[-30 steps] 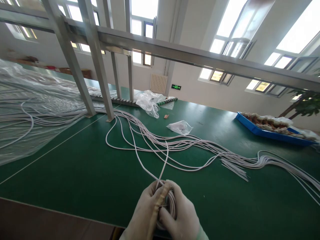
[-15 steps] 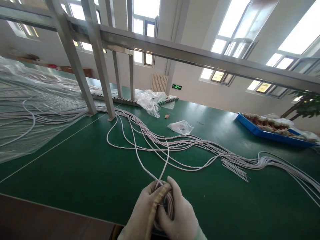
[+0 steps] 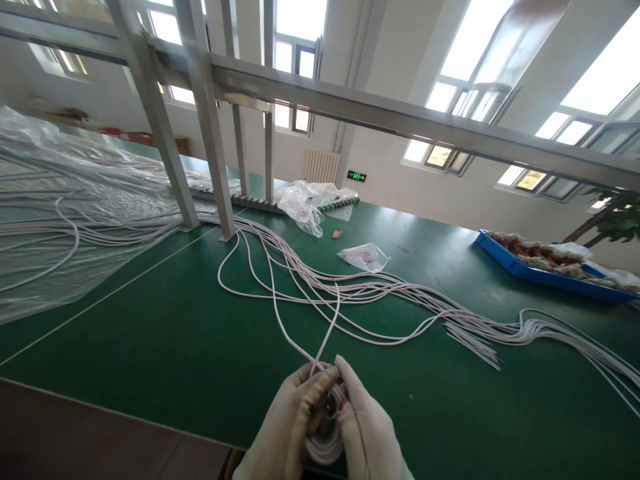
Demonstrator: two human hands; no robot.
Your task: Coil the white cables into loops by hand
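Both hands wear pale gloves and meet near the table's front edge. Between them is a coil of white cable, wound in several tight loops. My left hand is closed on the coil's left side, its stained thumb lying along the top. On the coil's right side my right hand is closed too, with its fingertips tucked partly out of sight. Two strands of cable cross just above the hands and run up to a long bundle of white cables lying across the green table.
Metal frame posts rise from the table at the left, beside clear plastic sheeting over more cables. A small plastic bag lies behind the bundle. Short cut lengths lie at the right, and a blue tray stands farther back.
My right hand's thumb has shifted off the coil's middle, and more of the loops show between the hands. The whole view has moved slightly.
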